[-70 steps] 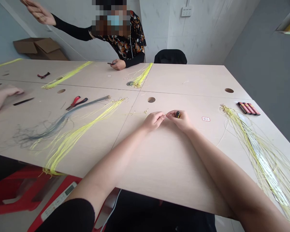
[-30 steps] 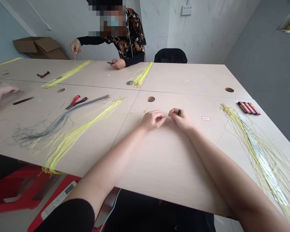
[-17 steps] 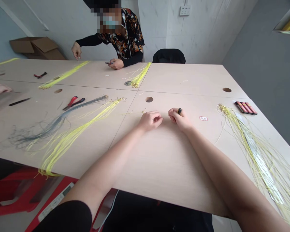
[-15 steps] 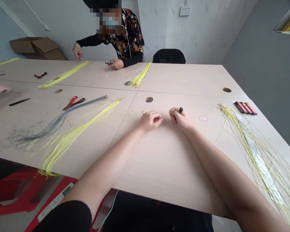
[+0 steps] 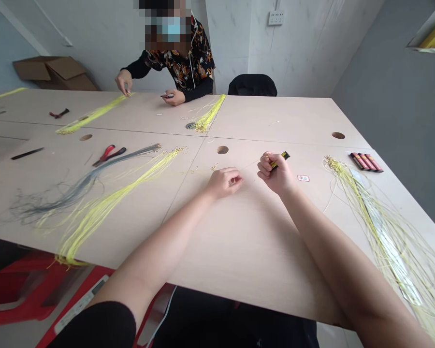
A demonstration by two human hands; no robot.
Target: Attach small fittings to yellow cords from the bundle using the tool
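Head view: right hand [image 5: 275,174] grips a lighter [image 5: 280,160]; left hand [image 5: 224,181] curled shut; yellow strings [image 5: 377,227] beside.

Your right hand [image 5: 275,173] has lifted off the bench [image 5: 246,241] and pulled away from your left hand [image 5: 224,181], which earlier touched it fingertip to fingertip. The lighter [image 5: 280,160], before seen end-on in your fist, now sticks out sideways to the right. A thin cord [image 5: 248,165] now runs taut between your hands. Across the bench, the co-worker's raised hand [image 5: 124,82] has come down to the yellow cords [image 5: 94,114]
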